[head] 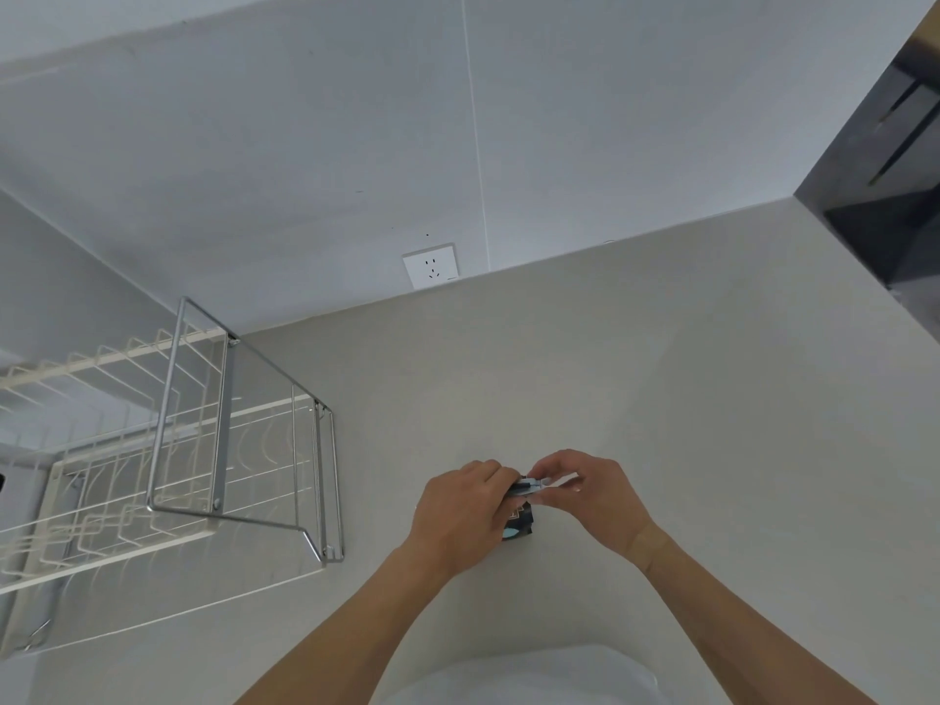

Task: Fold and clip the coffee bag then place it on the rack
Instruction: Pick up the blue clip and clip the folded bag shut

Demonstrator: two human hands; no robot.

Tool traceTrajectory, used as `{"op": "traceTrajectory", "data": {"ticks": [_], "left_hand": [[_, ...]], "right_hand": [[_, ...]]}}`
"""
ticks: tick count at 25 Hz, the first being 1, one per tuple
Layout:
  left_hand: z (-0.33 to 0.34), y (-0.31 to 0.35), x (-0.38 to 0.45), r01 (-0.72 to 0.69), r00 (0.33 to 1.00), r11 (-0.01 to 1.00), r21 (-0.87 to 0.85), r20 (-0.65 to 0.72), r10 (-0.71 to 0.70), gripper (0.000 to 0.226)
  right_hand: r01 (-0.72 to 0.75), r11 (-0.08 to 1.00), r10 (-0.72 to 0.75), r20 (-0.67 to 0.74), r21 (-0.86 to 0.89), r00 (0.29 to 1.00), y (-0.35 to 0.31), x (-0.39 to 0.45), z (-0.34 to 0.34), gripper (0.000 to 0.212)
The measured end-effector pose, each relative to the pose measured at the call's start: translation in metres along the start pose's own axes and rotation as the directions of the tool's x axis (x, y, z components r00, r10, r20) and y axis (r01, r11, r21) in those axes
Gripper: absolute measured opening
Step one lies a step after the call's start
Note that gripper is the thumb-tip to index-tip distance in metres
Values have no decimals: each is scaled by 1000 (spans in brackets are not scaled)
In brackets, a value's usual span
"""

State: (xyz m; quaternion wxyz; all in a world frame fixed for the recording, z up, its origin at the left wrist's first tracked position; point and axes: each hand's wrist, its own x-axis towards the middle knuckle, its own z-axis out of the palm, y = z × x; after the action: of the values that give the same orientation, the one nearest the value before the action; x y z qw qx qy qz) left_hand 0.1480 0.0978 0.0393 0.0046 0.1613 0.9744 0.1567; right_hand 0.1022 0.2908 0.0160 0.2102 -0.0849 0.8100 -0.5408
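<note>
A small black coffee bag (520,524) with a light blue mark stands on the pale counter, mostly hidden behind my hands. My left hand (460,506) grips the bag's folded top from the left. My right hand (585,488) pinches a pale blue-grey clip (531,484) that lies along the bag's top edge. The two hands meet over the fold. A white and chrome wire rack (244,435) stands on the counter to the left, about two hand-widths from the bag.
The pale counter (661,374) runs back to a grey wall with a white power socket (431,265). A dark opening (895,170) lies at the far right edge. Something white and rounded (534,674) sits at the bottom, close to my body.
</note>
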Motion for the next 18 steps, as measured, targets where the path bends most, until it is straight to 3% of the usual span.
{"op": "traceTrajectory", "data": {"ticks": [18], "left_hand": [[0,3,-1,-2,1000,1000,-14,-2,2,20]], "right_hand": [[59,995,-58,10,-78,998,-2,-1,2,9]]}}
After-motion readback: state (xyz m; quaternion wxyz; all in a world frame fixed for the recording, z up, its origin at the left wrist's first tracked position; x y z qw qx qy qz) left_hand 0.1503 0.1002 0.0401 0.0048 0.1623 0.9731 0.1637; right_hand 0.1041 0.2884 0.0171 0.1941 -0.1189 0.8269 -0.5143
